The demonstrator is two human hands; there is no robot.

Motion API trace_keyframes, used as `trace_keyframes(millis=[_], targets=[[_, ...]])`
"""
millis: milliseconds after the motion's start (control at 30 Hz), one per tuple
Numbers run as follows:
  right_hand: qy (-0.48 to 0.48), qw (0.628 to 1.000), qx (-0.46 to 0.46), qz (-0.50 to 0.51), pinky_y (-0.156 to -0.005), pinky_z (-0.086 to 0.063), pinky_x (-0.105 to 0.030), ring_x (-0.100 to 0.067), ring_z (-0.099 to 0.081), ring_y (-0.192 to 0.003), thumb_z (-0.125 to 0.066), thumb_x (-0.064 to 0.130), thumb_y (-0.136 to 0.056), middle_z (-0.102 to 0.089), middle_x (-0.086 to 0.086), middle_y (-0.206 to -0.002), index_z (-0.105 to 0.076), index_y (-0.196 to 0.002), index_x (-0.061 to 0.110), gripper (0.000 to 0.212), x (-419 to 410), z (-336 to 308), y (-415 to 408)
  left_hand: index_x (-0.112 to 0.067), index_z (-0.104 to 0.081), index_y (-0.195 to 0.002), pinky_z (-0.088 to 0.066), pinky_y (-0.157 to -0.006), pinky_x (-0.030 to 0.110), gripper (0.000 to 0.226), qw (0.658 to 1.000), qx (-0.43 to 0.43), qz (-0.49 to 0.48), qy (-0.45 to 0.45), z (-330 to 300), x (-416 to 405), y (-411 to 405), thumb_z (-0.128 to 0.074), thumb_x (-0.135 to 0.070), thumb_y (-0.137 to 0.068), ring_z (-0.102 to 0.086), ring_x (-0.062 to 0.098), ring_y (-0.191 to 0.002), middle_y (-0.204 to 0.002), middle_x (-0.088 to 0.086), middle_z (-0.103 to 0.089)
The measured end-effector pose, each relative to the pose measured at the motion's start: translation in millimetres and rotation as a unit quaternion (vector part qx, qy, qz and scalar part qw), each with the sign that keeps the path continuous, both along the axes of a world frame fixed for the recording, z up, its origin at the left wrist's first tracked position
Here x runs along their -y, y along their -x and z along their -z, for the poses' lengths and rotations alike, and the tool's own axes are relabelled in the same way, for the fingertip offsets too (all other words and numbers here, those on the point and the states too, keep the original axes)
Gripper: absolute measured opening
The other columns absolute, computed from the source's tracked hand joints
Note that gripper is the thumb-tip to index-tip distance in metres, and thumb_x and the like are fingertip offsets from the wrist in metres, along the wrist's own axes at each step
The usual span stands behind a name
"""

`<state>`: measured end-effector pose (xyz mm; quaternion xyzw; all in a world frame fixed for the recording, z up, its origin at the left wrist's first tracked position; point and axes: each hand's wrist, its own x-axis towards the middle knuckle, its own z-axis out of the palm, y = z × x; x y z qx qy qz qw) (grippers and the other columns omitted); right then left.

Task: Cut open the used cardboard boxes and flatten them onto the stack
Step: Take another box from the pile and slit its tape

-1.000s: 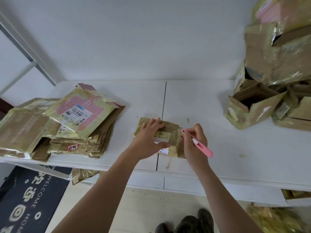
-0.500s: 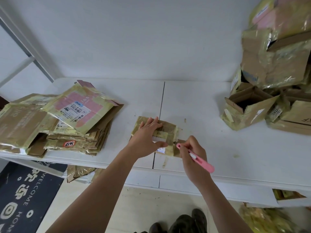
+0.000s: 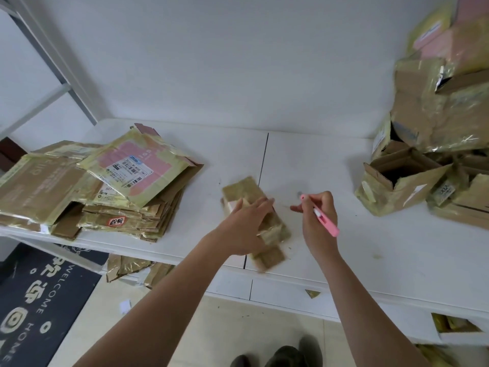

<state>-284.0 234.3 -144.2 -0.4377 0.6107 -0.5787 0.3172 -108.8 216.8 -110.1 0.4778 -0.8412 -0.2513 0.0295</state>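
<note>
I have my left hand (image 3: 244, 226) laid flat, fingers straight, on the small taped cardboard box (image 3: 258, 221) that lies cut open near the front edge of the white worktop (image 3: 330, 160), across the dark seam running down its middle; the box is blurred, so I cannot tell how far its flaps have spread. My right hand (image 3: 317, 221) is just beside the box to the right, apart from it, with its fingers curled round a pink cutter (image 3: 321, 215) whose tip points up and away from me; one finger sticks out toward the box. On the left of the worktop sits the stack of flattened boxes (image 3: 87, 192), its top piece pink and yellow with a white shipping label, tilted on the pile and well apart from the box under my hand. On the right rises a heap of unflattened boxes (image 3: 434, 144), and one with its top flaps open (image 3: 397, 181) sits at the near side of that heap. Below the worktop's left front edge some cardboard scraps (image 3: 132, 268) stick out, next to a dark welcome mat (image 3: 34, 300) on the floor. My shoes (image 3: 280, 353) show at the bottom.
</note>
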Motion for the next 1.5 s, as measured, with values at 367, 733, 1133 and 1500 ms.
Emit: trace_keyframes(millis=[367,733,1133,1500], targets=[[0.022,0.995,0.022,-0.091,-0.071,-0.050,-0.017,0.000,-0.065,-0.085,-0.052,0.022,-0.102,-0.067,-0.002,-0.100,-0.046,-0.099,0.007,0.016,44.7,-9.7,-22.2,-0.019,-0.050,-0.133,0.003,-0.119,0.028,0.080,0.999,-0.019,0.029,0.018,-8.9,4.3,-43.7,-0.042,0.027,-0.068,0.001,0.011,-0.150,-0.161,-0.006,-0.021],[0.052,0.996,-0.075,-0.026,-0.064,-0.056,-0.042,-0.020,-0.070,-0.077,-0.055,0.012,-0.100,-0.068,-0.004,-0.085,-0.050,-0.093,0.003,0.012,-8.5,-4.5,-41.1,-0.024,-0.040,-0.136,-0.050,-0.090,0.035,0.052,0.996,-0.028,-0.030,0.075,-1.3,7.8,-57.3,-0.061,-0.032,-0.089,-0.049,0.021,-0.118,-0.139,-0.005,-0.036],[0.010,0.985,0.149,-0.087,-0.089,-0.055,-0.043,-0.032,-0.071,-0.095,-0.056,0.013,-0.099,-0.070,-0.013,-0.083,-0.050,-0.085,0.010,0.016,19.2,11.0,-21.9,-0.029,-0.028,-0.151,0.009,-0.121,0.038,0.056,0.992,0.009,-0.063,0.111,25.9,12.0,-49.5,-0.040,-0.048,-0.100,0.005,-0.006,-0.143,-0.162,-0.014,-0.009],[-0.003,0.992,0.043,-0.115,-0.066,-0.046,-0.021,-0.010,-0.059,-0.072,-0.056,0.012,-0.099,-0.064,0.004,-0.075,-0.048,-0.082,0.012,0.019,29.7,21.0,-31.1,-0.029,-0.036,-0.148,0.004,-0.122,0.039,0.056,0.990,-0.012,-0.074,0.119,28.7,13.9,-49.2,-0.038,-0.054,-0.098,-0.003,-0.003,-0.147,-0.161,-0.015,-0.016]])
